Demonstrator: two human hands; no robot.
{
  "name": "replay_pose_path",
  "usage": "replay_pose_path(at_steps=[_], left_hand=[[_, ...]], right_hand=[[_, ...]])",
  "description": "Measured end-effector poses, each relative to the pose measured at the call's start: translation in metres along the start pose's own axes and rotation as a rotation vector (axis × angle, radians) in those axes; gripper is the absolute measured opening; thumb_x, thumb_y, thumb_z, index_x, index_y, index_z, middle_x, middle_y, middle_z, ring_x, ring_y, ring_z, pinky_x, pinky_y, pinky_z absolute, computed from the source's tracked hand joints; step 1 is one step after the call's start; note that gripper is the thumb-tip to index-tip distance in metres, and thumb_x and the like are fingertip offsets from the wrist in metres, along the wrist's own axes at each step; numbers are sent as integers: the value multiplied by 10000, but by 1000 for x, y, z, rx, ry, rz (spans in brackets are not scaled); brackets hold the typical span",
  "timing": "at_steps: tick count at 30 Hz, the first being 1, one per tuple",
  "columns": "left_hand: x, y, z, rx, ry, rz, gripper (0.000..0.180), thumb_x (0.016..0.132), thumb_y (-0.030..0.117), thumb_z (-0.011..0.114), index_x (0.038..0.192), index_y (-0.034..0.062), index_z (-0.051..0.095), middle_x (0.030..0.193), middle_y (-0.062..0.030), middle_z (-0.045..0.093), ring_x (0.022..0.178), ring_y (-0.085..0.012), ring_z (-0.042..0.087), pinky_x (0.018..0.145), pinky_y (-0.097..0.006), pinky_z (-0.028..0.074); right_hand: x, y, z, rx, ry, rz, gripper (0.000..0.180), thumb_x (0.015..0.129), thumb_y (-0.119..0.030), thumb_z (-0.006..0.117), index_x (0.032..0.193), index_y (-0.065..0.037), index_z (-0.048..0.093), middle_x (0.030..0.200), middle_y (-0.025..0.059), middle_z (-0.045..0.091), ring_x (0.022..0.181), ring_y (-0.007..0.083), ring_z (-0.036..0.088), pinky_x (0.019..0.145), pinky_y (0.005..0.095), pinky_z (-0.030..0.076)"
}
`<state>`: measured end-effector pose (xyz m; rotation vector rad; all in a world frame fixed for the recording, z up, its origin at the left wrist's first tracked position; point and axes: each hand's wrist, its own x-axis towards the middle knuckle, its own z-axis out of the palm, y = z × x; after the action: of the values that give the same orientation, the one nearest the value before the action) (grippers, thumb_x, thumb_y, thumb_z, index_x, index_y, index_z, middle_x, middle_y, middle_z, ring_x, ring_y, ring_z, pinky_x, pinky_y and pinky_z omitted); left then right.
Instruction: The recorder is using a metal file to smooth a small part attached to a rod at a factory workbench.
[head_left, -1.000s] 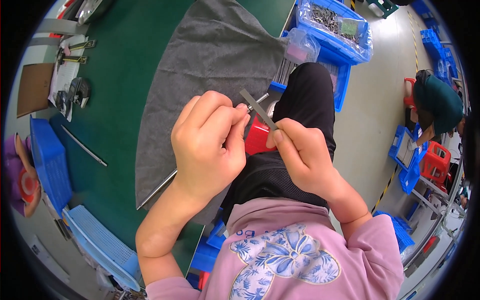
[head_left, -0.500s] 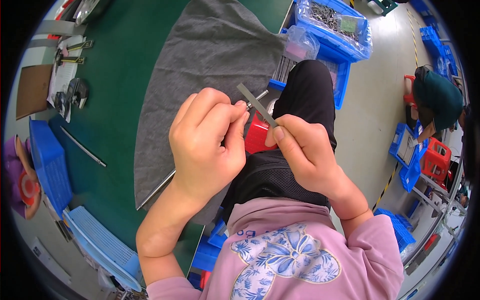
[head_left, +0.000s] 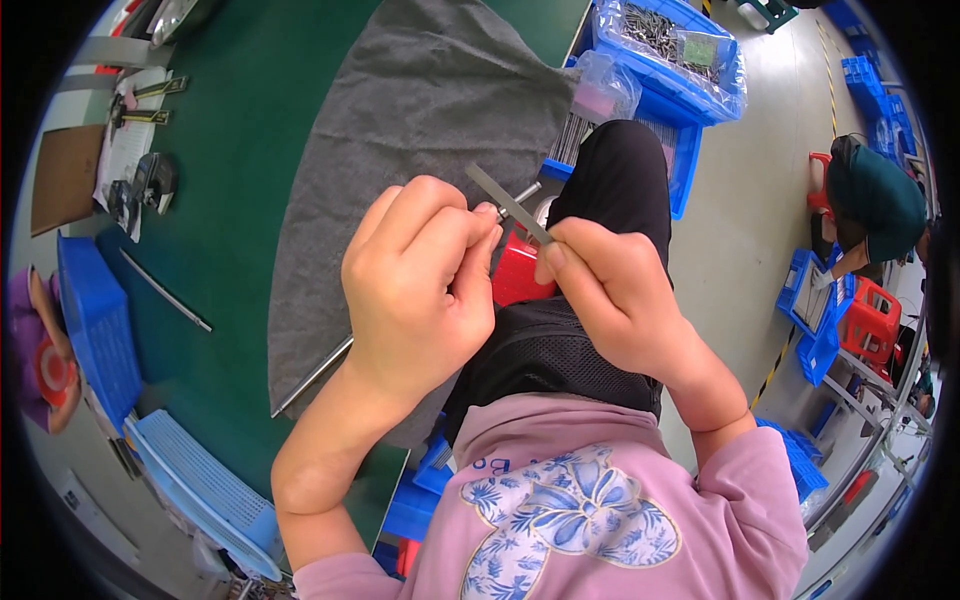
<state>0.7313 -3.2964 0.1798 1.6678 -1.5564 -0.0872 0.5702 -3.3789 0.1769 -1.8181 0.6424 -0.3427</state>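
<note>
Green bench (head_left: pixel 250 200), left hand (head_left: pixel 420 290), right hand (head_left: pixel 610 300) pinching flat file (head_left: pixel 508 203)

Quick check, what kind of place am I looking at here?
Most likely a factory assembly or finishing station. A green-topped workbench carries a grey cloth, blue plastic bins hold small metal parts, and both hands work a thin metal strip.

**What stays out of sight**

The lower end of the flat metal strip (head_left: pixel 508 203) vanishes between the fingertips of the right hand (head_left: pixel 610 300). The left hand (head_left: pixel 420 290) covers whatever it pinches. The thin rod (head_left: pixel 312 378) at the surface's near edge runs under it.
</note>
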Motion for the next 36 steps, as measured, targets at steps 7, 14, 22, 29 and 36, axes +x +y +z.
replay_pose_path(at_steps=[7, 14, 22, 29, 36], left_hand=[[1, -1, 0, -10, 15, 3, 157, 662, -72, 694, 719, 14, 575, 709, -66, 529, 594, -232, 496, 511, -329, 396], [2, -1, 0, -11, 6, 11, 160, 664, -77, 690, 713, 14, 568, 701, -68, 526, 590, -236, 495, 511, -331, 394], [0, -1, 1, -22, 21, -13, 174, 661, -80, 692, 708, 15, 554, 699, -72, 521, 589, -239, 498, 510, -332, 390], [1, -2, -3, 3, -17, 11, 139, 694, -106, 688, 743, -24, 587, 719, -93, 555, 584, -186, 530, 516, -262, 406], [3, -1, -3, 36, -29, 34, 144, 685, -101, 686, 739, -16, 584, 724, -94, 557, 587, -201, 531, 517, -272, 403]], right_hand=[[3, -1, -2, 26, -22, 7, 182, 919, -58, 459, 798, 34, 560, 635, 98, 555, 563, 156, 525, 550, 280, 413], [4, 3, 0, 17, 46, -25, 150, 881, -91, 502, 761, -16, 550, 582, 132, 543, 535, 316, 573, 505, 370, 427], [-13, -14, -17, 118, 108, -47, 132, 901, -14, 467, 812, 36, 550, 625, 114, 555, 526, 216, 545, 525, 296, 432], [-10, -1, 0, 219, 33, 66, 158, 912, -47, 467, 805, 27, 556, 658, 125, 581, 580, 251, 596, 566, 319, 457], [-4, 6, 10, 135, 71, 26, 162, 907, -58, 476, 784, 18, 550, 671, 126, 596, 591, 262, 611, 558, 322, 460]])
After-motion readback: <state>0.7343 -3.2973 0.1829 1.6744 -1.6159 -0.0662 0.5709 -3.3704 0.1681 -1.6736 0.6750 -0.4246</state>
